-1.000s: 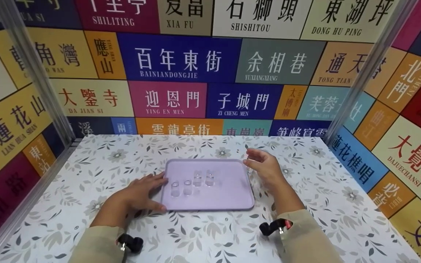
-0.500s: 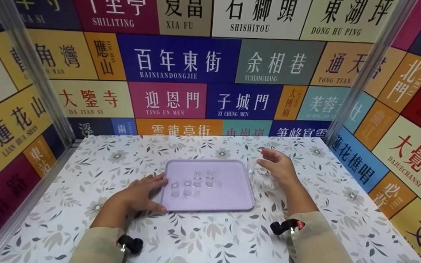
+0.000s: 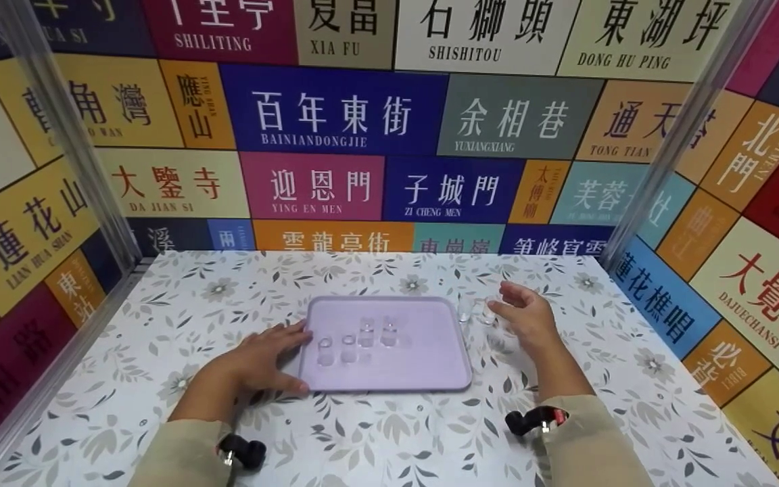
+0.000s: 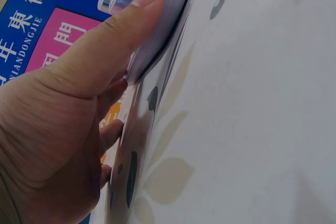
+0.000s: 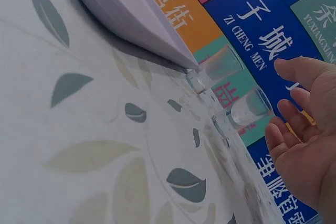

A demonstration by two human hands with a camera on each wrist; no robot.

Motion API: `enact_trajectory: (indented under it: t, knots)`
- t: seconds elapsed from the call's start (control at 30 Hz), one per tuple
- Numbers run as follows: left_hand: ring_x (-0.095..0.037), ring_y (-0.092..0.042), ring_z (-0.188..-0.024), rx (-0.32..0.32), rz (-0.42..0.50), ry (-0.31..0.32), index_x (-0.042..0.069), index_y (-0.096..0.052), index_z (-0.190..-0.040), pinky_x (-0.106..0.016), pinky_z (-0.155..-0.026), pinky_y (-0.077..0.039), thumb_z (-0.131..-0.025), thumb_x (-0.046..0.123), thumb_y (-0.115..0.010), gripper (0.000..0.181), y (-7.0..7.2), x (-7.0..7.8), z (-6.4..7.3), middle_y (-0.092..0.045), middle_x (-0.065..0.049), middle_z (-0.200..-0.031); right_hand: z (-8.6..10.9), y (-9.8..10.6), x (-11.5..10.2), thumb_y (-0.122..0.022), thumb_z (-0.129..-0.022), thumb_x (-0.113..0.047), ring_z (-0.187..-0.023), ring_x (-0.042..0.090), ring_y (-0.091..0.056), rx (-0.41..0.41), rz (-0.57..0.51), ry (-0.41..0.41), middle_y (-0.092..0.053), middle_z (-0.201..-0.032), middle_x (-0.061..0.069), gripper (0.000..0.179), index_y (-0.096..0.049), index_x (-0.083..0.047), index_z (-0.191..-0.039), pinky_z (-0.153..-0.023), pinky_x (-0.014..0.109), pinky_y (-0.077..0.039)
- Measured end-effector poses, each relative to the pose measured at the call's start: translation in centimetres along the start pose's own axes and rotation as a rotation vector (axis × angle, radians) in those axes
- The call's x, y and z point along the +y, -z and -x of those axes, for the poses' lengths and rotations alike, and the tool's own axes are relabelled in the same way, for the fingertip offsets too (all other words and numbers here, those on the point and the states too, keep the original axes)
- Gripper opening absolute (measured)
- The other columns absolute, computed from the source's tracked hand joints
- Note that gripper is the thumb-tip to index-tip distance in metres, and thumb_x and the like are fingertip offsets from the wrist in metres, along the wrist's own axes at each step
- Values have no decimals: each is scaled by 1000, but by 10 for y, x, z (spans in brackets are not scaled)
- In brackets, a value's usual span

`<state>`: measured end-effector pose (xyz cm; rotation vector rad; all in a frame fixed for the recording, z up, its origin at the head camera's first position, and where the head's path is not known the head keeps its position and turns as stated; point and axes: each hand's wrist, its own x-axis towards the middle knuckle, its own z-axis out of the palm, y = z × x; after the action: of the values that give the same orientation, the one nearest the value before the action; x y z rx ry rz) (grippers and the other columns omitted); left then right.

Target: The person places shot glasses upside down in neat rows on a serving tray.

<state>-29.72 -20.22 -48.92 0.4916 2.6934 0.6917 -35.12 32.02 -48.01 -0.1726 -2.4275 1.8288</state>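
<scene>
A lilac tray (image 3: 423, 368) lies on the patterned tabletop with several small clear glasses (image 3: 367, 333) on its left and middle part. My left hand (image 3: 257, 358) rests at the tray's left edge, fingers spread and thumb against the rim, as the left wrist view shows. Just right of the tray stand two clear glasses upright, a nearer-to-tray glass (image 5: 215, 69) and a second glass (image 5: 244, 111). Beside that second one is my right hand (image 3: 530, 318), its fingers loosely bent with nothing held between them. A small gap separates hand and glass in the right wrist view.
The table (image 3: 376, 439) has a white leaf-and-flower covering. Colourful sign-covered panels (image 3: 335, 108) stand behind it and on both sides, with clear corner strips (image 3: 660, 135) where they meet.
My right hand has moved right, away from the tray's right edge, bringing the two glasses there into plainer view. The left hand and the tray have stayed put.
</scene>
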Motion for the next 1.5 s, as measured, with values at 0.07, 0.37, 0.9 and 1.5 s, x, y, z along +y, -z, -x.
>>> enact_trajectory:
  t: [0.07, 0.37, 0.9, 1.5]
  knots:
    - [-39, -8, -170, -4, 2, 9, 44, -37, -165, -68, -136, 1, -69, 74, -87, 112, 0, 0, -1, -15, 17, -181, -1, 1, 4, -81, -97, -23, -153, 31, -47, -9, 2, -17, -53, -162, 18, 68, -52, -7, -157, -121, 40, -46]
    - [-40, -9, -169, -11, -2, 8, 42, -38, -165, -68, -136, 0, -69, 74, -87, 113, 1, 0, -1, -16, 15, -181, -5, -1, 19, -81, -97, -28, -142, 30, -53, -29, 77, -89, -55, -159, 15, 69, -53, -9, -157, -111, 34, -51]
    - [-38, -10, -170, 2, -15, -24, 39, -39, -166, -68, -136, 0, -71, 73, -87, 112, 0, 0, 0, -18, 12, -181, -6, -3, 28, -80, -97, -34, -140, 35, -55, -69, 267, -80, -60, -149, 20, 60, -62, -10, -149, -123, 50, -45]
    - [-38, -10, -170, -2, -14, -15, 41, -38, -166, -68, -136, -1, -71, 72, -87, 111, -1, -1, -1, -17, 14, -181, -4, -4, 24, -76, -99, -38, -140, 37, -57, -17, 268, -69, -63, -148, 21, 57, -64, -4, -143, -122, 50, -46]
